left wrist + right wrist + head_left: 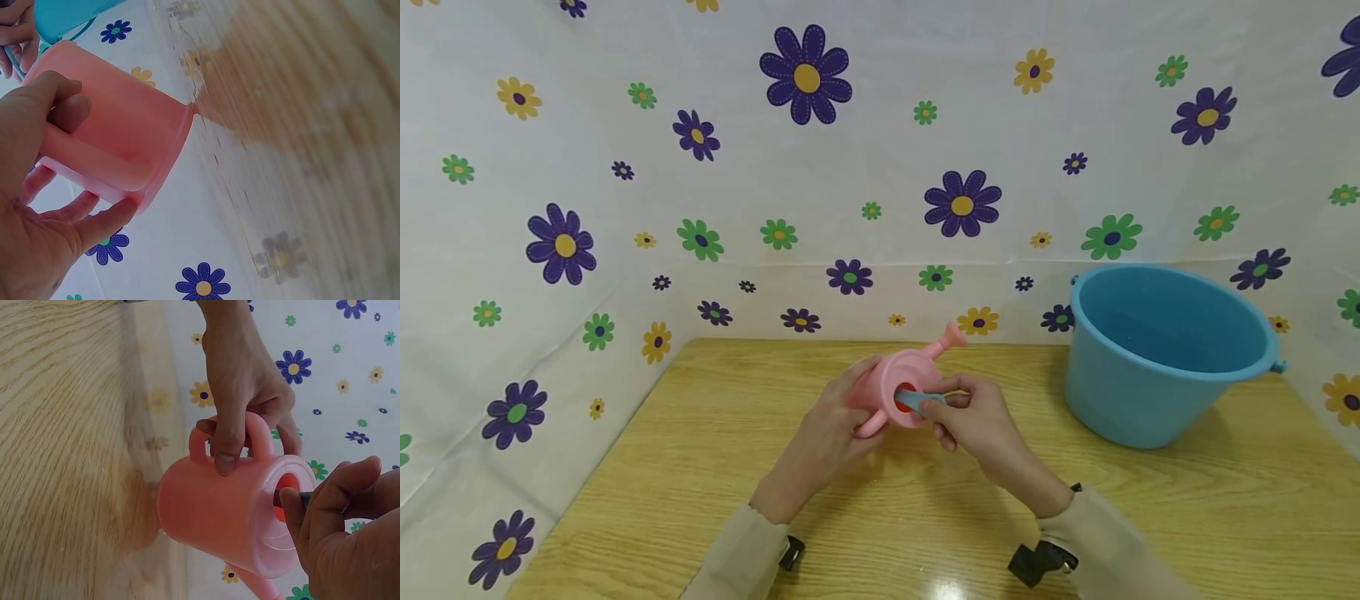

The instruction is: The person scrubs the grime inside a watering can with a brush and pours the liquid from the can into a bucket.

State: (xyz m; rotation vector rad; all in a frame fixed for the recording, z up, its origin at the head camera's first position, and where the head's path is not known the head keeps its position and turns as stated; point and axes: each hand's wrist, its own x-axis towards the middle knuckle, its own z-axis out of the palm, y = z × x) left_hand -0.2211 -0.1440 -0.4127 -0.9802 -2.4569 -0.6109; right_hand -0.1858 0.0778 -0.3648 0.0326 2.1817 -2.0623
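Head view: a pink watering can [917,365], the landmark here, sits tilted at the bench [700,467], its mouth turned toward the wearer and its spout [934,348] pointing away and to the right.
Left grip: the left grip [827,425], left of the watering can, grasps it around the handle [872,425]; the left wrist view shows fingers spread along the can's side.
Right grip: the right grip [981,417], just right of the watering can's mouth, pinches a blue stem [917,400] between thumb and fingers.
Blue stem: its far end is inside the watering can's mouth, so its full shape cannot be told.
Red patch: something red [289,481] shows within the watering can's mouth; whether it is a separate piece is unclear.
Bucket: a large blue bucket [1120,392] stands upright, well to the right of the watering can.
Cloth: flower-printed white cloth [880,150] hangs behind the watering can.
Handling: the watering can looks like thin, fairly stiff plastic, probably light, slightly slippery and not very fragile; its contents could add weight.
Where to hold: the loop handle seems surest, with fingers supporting the body; the narrow spout looks weaker. The blue stem is best pinched at its outer end.
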